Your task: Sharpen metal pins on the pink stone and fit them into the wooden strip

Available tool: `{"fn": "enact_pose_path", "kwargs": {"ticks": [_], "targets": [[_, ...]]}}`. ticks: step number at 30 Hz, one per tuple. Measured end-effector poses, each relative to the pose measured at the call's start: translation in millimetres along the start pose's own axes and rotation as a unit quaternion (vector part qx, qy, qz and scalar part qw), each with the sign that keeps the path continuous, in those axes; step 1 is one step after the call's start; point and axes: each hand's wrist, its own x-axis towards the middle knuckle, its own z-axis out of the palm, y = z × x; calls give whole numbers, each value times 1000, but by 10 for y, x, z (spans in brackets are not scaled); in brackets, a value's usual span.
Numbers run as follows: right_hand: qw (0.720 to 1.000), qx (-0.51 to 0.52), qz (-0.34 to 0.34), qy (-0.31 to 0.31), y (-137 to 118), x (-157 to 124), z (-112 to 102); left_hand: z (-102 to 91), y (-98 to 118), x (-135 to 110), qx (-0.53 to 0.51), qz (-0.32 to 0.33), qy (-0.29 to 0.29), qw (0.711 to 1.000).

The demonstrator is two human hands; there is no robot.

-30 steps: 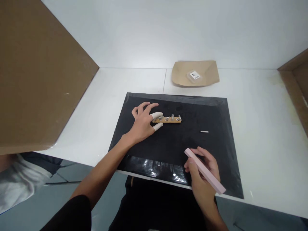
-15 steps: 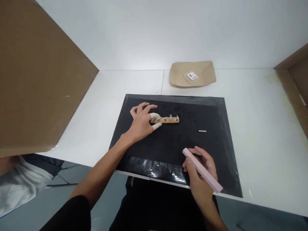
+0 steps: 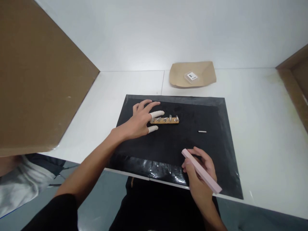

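On a black mat (image 3: 211,112) lies a small tan strip (image 3: 166,120) with several metal pieces standing on it. My left hand (image 3: 141,120) hovers at the strip's left end, fingers spread; white finger cots cover the thumb and index finger, and the index tip is over the strip's end. My right hand (image 3: 199,173) rests near the mat's front edge, closed around a long pink bar (image 3: 201,171) that points up-left. A tiny white pin (image 3: 202,131) lies alone on the mat, right of the strip.
A brown paper tray (image 3: 207,75) holding a small clear labelled packet (image 3: 191,76) sits at the back of the white table (image 3: 260,128). Cardboard panels stand at the left (image 3: 36,80) and far right (image 3: 297,80). Another person's sleeve (image 3: 21,183) shows at lower left.
My left hand has lifted slightly and opened off the strip's left end, wrist shifted left. The right hand with the pink bar has stayed nearly still.
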Motion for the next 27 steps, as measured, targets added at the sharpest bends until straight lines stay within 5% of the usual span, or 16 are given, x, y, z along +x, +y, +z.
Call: {"fn": "enact_pose_path", "kwargs": {"ticks": [9, 27], "targets": [[1000, 11, -1, -19, 35, 17, 9, -124, -177, 201, 56, 84, -48, 994], [998, -28, -50, -41, 53, 26, -5, -216, -151, 347, 67, 113, -81, 988]]}}
